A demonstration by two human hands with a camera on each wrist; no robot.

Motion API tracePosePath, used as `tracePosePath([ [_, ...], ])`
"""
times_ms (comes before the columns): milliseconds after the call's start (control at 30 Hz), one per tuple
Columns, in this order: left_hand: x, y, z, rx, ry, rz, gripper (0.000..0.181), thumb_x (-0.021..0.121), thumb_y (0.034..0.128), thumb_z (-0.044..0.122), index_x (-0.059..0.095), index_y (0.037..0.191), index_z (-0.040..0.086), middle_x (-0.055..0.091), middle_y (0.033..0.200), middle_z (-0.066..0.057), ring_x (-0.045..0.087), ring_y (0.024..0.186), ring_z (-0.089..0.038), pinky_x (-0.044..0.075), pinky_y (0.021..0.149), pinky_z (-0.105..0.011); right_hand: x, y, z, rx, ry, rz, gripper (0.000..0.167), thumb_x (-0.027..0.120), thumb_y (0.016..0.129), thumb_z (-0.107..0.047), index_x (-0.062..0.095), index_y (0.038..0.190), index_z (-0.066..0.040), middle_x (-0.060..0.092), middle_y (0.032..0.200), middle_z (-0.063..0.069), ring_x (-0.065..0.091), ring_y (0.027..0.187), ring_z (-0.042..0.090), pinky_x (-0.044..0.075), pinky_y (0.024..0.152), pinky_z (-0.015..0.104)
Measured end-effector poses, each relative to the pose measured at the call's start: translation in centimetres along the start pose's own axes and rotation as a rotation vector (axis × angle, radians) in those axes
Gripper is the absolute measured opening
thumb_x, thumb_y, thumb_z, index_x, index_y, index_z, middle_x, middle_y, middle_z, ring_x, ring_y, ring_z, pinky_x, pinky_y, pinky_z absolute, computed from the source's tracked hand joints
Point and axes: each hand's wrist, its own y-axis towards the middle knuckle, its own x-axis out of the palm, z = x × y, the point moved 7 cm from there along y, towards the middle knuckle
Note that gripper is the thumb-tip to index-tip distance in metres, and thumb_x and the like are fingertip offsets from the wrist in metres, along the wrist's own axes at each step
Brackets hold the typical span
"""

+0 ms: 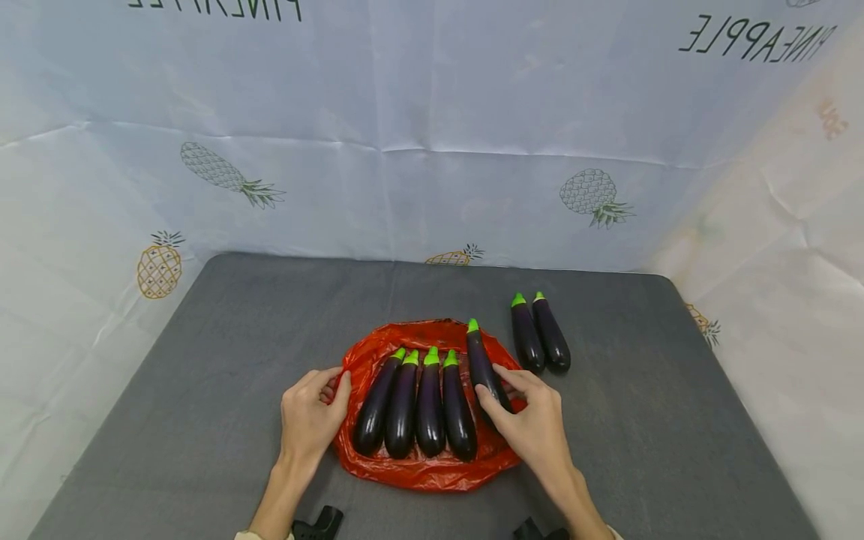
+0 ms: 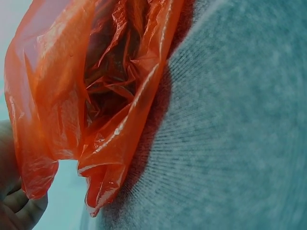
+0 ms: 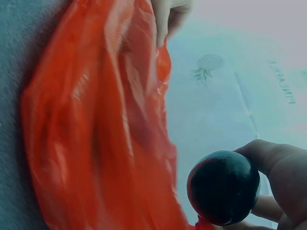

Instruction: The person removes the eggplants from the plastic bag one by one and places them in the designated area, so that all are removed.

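A red plastic bag (image 1: pixel 432 477) lies spread on the table, and several dark purple eggplants (image 1: pixel 430 409) with green stem ends rest side by side on it. At its left rim, my left hand (image 1: pixel 312 412) pinches the plastic between thumb and fingers. In the left wrist view the bag (image 2: pixel 57 110) stands up in folds beside the fingers (image 2: pixel 26 211). My right hand (image 1: pixel 533 420) grips another eggplant (image 1: pixel 481 360) over the bag's right side, stem end pointing away. The right wrist view shows this eggplant's (image 3: pixel 223 188) rounded end between thumb and fingers.
Two more eggplants (image 1: pixel 526 337) lie together on the grey table (image 1: pixel 641 420), to the right behind the bag. A white curtain (image 1: pixel 432 90) printed with pineapples hangs behind the table and at both sides.
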Motion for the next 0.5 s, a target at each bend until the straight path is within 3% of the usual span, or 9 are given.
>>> tracePosePath([
  [300,0.0,0.0,0.0,-0.002,0.001,-0.006,0.007,0.080,0.0757,-0.006,0.076,0.080,-0.002,0.064,0.062,-0.007,0.056,0.050,-0.009,0.049,0.051,-0.016,-2.2,1.0,0.1,-0.005,-0.017,0.069,0.041,0.086,0.082,-0.016,0.076,0.119,-0.005,0.077,0.105,0.010,0.069,0.079,0.017,0.058,0.070,0.024],
  [500,0.0,0.0,0.0,-0.003,0.006,-0.006,0.007,0.080,0.0757,-0.005,0.076,0.080,-0.002,0.064,0.062,-0.007,0.056,0.050,-0.010,0.049,0.050,-0.017,-3.5,1.6,0.6,-0.003,0.002,0.100,0.040,0.085,0.083,-0.014,0.075,0.120,-0.004,0.077,0.103,0.012,0.068,0.079,0.013,0.054,0.073,0.010],
])
